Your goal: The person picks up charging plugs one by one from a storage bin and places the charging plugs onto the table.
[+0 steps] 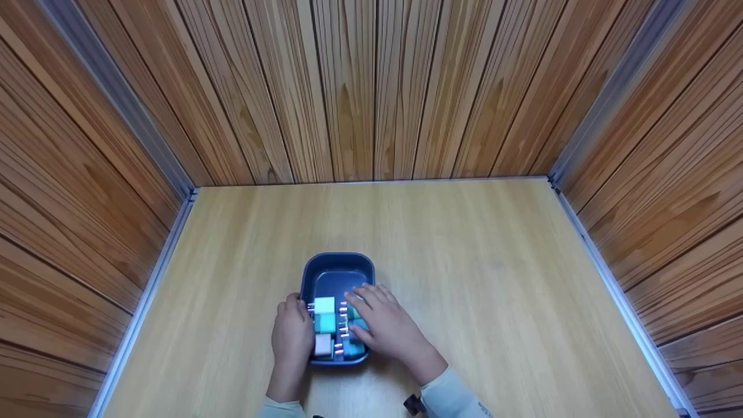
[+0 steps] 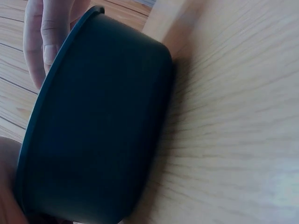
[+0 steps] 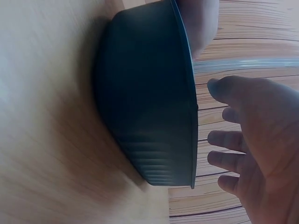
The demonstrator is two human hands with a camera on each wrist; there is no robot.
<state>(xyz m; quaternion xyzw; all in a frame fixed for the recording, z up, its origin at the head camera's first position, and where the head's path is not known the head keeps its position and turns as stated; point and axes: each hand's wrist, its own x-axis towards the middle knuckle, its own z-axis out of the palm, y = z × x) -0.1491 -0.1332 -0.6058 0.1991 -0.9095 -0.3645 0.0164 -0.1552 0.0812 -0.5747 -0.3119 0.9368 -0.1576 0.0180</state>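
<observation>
- Directly beneath the loosely spread fingers of the right hand [image 1: 386, 325] lie teal blocks [image 1: 355, 346], partly hidden; no pinch shows.
- Left of those fingertips, a mint block [image 1: 325, 323] and a pale pink block [image 1: 323, 345] are nearer the left hand [image 1: 292, 337].
- That hand appears to grip the left rim of the rounded blue bin [image 1: 338, 283], whose long axis runs ahead, past both hands' fingertips.
</observation>
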